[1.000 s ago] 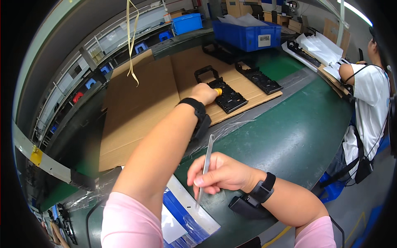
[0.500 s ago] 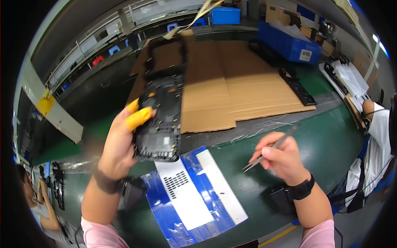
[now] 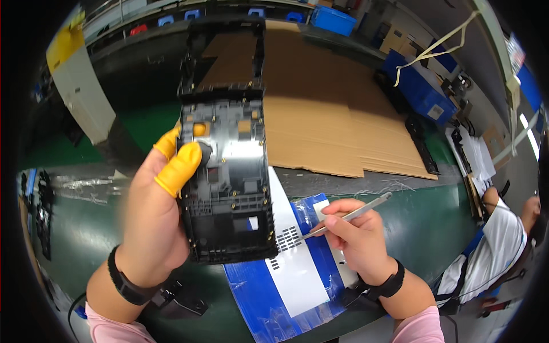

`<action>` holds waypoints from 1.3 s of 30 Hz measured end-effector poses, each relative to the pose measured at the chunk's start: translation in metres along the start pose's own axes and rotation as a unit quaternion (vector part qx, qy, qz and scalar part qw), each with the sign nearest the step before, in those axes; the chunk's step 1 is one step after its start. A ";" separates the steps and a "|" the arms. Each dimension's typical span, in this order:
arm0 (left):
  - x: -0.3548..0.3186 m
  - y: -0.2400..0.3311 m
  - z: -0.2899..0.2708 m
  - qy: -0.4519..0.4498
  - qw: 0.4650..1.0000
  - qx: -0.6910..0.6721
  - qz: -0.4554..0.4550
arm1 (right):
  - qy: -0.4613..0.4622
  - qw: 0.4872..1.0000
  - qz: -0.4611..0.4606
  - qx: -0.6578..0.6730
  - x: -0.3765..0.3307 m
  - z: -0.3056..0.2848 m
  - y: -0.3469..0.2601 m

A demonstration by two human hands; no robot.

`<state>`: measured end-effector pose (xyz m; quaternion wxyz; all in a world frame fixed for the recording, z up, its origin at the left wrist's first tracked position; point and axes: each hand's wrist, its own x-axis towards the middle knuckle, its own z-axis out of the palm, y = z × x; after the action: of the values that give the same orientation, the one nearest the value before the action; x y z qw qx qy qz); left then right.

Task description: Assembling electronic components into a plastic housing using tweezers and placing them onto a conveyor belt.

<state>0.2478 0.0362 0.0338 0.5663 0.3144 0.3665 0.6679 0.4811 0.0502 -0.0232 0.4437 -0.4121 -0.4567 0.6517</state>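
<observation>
My left hand (image 3: 157, 200), with yellow finger cots on its thumb and a finger, grips the left edge of a black plastic housing (image 3: 234, 188). The housing is held up tilted, with ribs, small brass-coloured dots and an open frame at its far end. In my right hand (image 3: 360, 237) a pair of metal tweezers (image 3: 357, 212) is pinched, tips pointing left. Those tips are at the small black rectangular pieces (image 3: 287, 236) on a white sheet (image 3: 300, 286); whether they grip one I cannot tell. The sheet lies on a blue taped board (image 3: 251, 306), partly hidden by the housing.
Brown cardboard (image 3: 314, 131) covers the far part of the green table (image 3: 423, 223). Black plastic parts (image 3: 420, 146) lie along its right edge near a blue bin (image 3: 423, 86). A person in a light top (image 3: 486, 246) sits at the right. More black parts (image 3: 43, 220) lie far left.
My left hand has brought the housing nearer and lower. The tweezers in my right hand have moved left, from over bare table to the black pieces on the sheet. The view has shifted.
</observation>
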 end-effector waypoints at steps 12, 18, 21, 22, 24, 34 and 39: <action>0.005 -0.030 -0.012 -0.026 0.999 0.038 -0.028 | 0.018 0.998 0.001 -0.061 0.004 -0.006 0.018; 0.002 -0.039 -0.013 -0.061 0.997 -0.027 -0.046 | 0.020 0.999 -0.024 -0.034 0.004 -0.009 0.023; 0.001 -0.043 -0.012 -0.046 0.996 -0.017 -0.072 | 0.011 0.999 -0.024 -0.042 0.006 -0.006 0.023; 0.000 -0.044 -0.012 -0.050 0.995 -0.040 -0.076 | 0.011 0.999 -0.025 -0.041 0.005 -0.006 0.023; 0.000 -0.046 -0.011 -0.054 0.993 -0.062 -0.079 | 0.015 0.999 -0.016 -0.036 0.005 -0.006 0.022; -0.014 -0.061 0.001 -0.095 0.970 -0.155 -0.163 | -0.030 0.992 -0.109 0.056 -0.018 0.008 -0.004; -0.026 -0.061 0.008 -0.089 0.961 -0.173 -0.196 | -0.069 0.991 -0.113 0.026 -0.024 0.011 -0.004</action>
<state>0.2912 0.0174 -0.0136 0.7618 0.1920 0.2484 0.5667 0.4783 0.0256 -0.0131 0.4924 -0.3002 -0.5127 0.6361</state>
